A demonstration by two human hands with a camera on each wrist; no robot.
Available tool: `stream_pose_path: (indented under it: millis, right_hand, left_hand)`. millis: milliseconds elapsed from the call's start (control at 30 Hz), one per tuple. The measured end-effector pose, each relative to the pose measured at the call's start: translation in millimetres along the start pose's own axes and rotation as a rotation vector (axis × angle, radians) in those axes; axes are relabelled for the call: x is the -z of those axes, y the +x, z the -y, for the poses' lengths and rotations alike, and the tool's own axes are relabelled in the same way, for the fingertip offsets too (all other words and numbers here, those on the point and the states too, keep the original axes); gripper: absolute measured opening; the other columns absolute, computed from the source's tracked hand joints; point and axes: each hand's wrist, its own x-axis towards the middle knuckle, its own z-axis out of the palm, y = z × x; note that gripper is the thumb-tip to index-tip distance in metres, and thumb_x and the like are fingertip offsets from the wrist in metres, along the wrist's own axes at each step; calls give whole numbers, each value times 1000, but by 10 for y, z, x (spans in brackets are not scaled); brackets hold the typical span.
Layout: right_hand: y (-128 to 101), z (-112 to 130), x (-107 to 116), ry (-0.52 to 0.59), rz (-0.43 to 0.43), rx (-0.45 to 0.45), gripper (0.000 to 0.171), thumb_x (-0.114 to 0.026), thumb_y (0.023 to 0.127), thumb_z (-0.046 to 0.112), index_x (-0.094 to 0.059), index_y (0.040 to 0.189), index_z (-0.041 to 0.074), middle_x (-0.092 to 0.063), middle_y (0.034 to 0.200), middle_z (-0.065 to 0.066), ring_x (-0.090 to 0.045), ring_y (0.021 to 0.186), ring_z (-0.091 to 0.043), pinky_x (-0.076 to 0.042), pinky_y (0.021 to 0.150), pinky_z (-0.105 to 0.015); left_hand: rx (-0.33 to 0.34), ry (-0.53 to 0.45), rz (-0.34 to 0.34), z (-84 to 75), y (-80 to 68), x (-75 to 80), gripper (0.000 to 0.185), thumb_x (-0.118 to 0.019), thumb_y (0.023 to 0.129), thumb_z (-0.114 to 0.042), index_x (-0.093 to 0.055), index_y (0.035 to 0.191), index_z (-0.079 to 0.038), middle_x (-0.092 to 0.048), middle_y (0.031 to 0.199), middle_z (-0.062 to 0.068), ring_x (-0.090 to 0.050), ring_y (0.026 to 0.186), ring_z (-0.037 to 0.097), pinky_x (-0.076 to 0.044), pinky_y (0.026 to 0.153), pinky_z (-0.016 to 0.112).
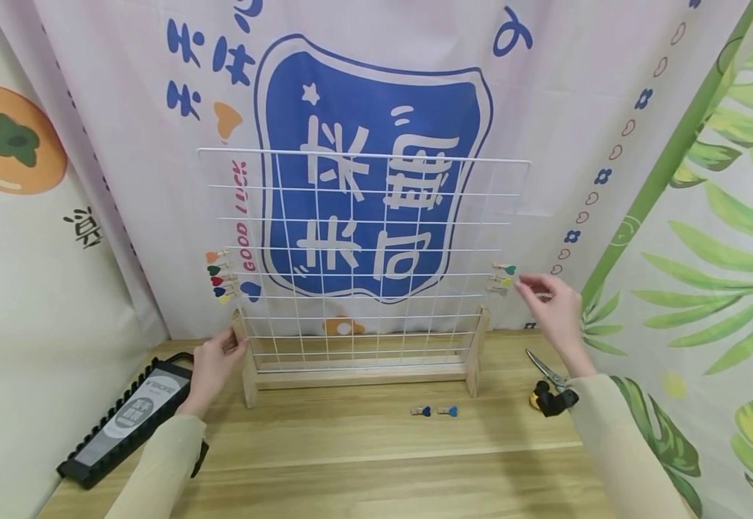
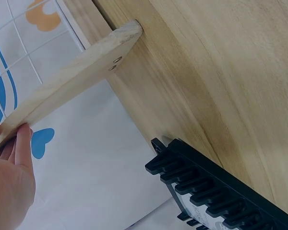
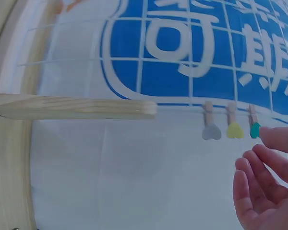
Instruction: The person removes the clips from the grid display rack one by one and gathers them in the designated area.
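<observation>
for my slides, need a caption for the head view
Left hand steadies the wire grid stand while the right hand reaches toward the heart clips.

Both arms, in pale beige sleeves, reach forward and apart. The left hand (image 1: 212,366) sits low, its fingers (image 2: 23,143) and thumb curled in a grip. The right hand (image 1: 554,306) is raised higher, its fingers (image 3: 259,179) loosely bent and spread, holding nothing.
</observation>
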Motion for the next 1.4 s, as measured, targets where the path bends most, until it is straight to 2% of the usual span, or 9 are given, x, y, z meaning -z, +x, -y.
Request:
stream_pose_path:
  millis: [200,333,567,767,1100,1400]
  right_hand:
    - [186,23,32,-31,50,-46,36,-64,97,31,-67,120,3,-71,113,-18,-50,84,13,-41,73,2]
    - [248,55,12,-7,87,-35,35,-64,97,30,-68,119,2,-72,114,-20,-51,83,15,-42,74,3]
    - [251,52,-4,22,94,-37,32,-63,98,28,-69,114,1,-73,109,-22,-53,80,15,-43,72,3]
    - [253,50,-8,24,66,-38,31,-63,98,27,-71,110,0,-73,105,-22,-53,78,15,-44,70,2]
    - [271,60,-47,16,9,-72,28,-66,96,26,-73,105,1,-75,99,-21,-52,69,12,-42,60,-6]
    - [258,53,-43,16,-17,-72,28,-67,95,27,-73,104,1,-75,98,-21,-52,68,10,-41,59,-8]
  left_hand:
    - [0,9,-8,5,0,2,25,-63,93,-7,-67,111,9,-69,109,31,-72,97,44,-59,78,48]
    - [0,8,-11,-2,-2,6,24,-64,93,-7,-67,110,9,-69,108,31,-72,96,44,-59,78,48]
    - [19,12,-2,-26,-8,6,24,-63,93,-7,-67,111,9,-69,109,30,-72,97,43,-59,78,45]
    - [16,10,7,-8,1,3,26,-62,93,-7,-66,114,10,-69,110,31,-72,98,43,-59,79,47]
    - [4,12,-4,17,10,0,23,-64,93,-6,-67,109,9,-69,108,31,-72,96,43,-59,77,47]
    - [6,2,0,35,6,-5,22,-64,93,-6,-67,109,9,-69,109,31,-72,97,43,-59,78,47]
